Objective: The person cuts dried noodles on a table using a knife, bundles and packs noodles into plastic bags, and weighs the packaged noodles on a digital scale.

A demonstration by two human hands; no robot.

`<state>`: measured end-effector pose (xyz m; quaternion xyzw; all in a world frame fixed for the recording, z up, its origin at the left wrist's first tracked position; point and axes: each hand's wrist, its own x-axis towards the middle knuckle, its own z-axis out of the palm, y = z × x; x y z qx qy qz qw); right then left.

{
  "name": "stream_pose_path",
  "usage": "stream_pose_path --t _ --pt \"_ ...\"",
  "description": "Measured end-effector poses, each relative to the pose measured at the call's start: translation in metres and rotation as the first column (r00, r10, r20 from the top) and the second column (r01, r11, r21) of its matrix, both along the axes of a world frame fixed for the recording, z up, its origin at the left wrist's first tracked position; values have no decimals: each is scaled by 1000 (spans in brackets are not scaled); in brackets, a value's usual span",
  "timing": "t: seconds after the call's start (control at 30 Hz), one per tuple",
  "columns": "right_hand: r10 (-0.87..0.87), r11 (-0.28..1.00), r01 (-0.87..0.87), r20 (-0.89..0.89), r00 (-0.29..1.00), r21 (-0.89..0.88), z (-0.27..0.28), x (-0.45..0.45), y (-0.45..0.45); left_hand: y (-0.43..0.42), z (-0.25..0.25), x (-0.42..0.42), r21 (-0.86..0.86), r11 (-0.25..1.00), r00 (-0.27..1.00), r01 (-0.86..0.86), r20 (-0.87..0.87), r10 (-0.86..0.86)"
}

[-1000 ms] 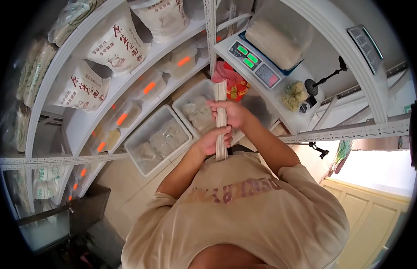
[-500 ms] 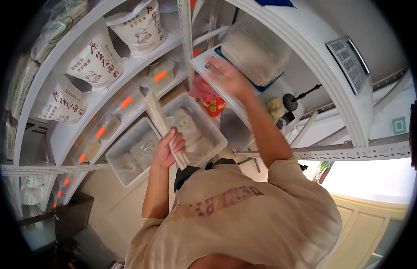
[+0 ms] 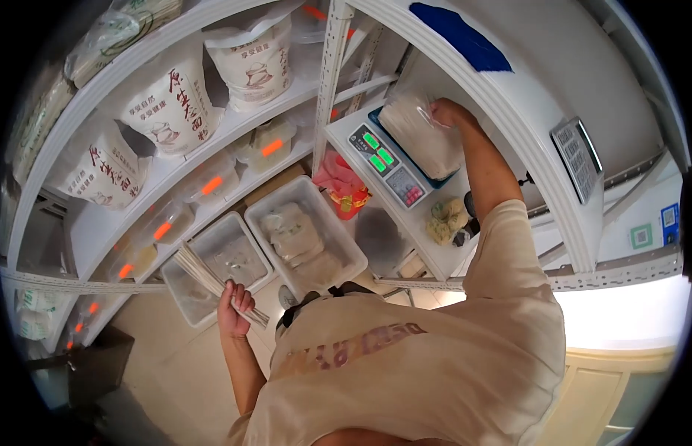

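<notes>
My left hand (image 3: 236, 306) is closed around a bundle of long, pale, straight strips that look like dried noodles (image 3: 199, 271). The bundle slants over the left white tub (image 3: 184, 303) and sticks out below my fist. On the digital scale (image 3: 396, 172), whose green digits are lit, a clear plastic bag (image 3: 418, 123) of similar pale strips lies on a blue tray (image 3: 441, 182). My right hand (image 3: 448, 113) grips the bag's far right edge; its fingertips are partly hidden.
Another white tub (image 3: 357, 262) holds bagged pale goods. Flour sacks (image 3: 175, 104) line the left shelf, above clear boxes with orange labels (image 3: 272, 147). A red bag (image 3: 342, 182) sits beside the scale, and yellowish bundles (image 3: 445, 221) lie near it. A second scale (image 3: 576, 160) stands on the upper right shelf.
My right hand has moved from above the scale's display to the bag's edge, uncovering the lit digits. The left hand and its bundle have shifted left and down. The view has turned slightly.
</notes>
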<state>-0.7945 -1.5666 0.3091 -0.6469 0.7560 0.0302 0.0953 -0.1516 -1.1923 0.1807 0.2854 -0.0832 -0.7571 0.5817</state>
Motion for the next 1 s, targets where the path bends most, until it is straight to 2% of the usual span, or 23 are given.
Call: stream_pose_path --t 0.23,0.37,0.53,0.6,0.67,0.8,0.9,0.93,1.0 --pt "-23 992 25 -18 1000 123 -10 -1 -14 -8 4 7 -30 999 999 -44 9 45" --pt "-135 954 145 -59 989 262 0 -15 5 -11 7 5 -51 997 998 -57 -17 56" --pt "-206 924 232 -116 972 305 -1 -20 25 -19 9 5 -77 996 998 -51 -49 47" --pt "-211 926 243 -135 968 290 -3 -21 26 -22 11 5 -77 996 997 -46 -67 40" --pt "-203 954 229 -146 968 193 -7 -21 23 -26 12 8 -74 997 998 -34 -58 29" --pt "-95 983 73 -127 987 -168 -15 -7 2 -32 14 9 -65 998 999 -14 -40 11" --pt "52 994 -67 -169 984 -85 -8 25 -3 -34 17 6 -48 999 1000 -19 -22 18" --pt "51 994 -65 -166 985 -82 -14 27 -8 -34 17 5 -45 999 1000 -18 -20 17" --pt "-13 996 11 -25 1000 -86 -24 32 -19 -33 17 2 -43 999 999 -22 -32 21"
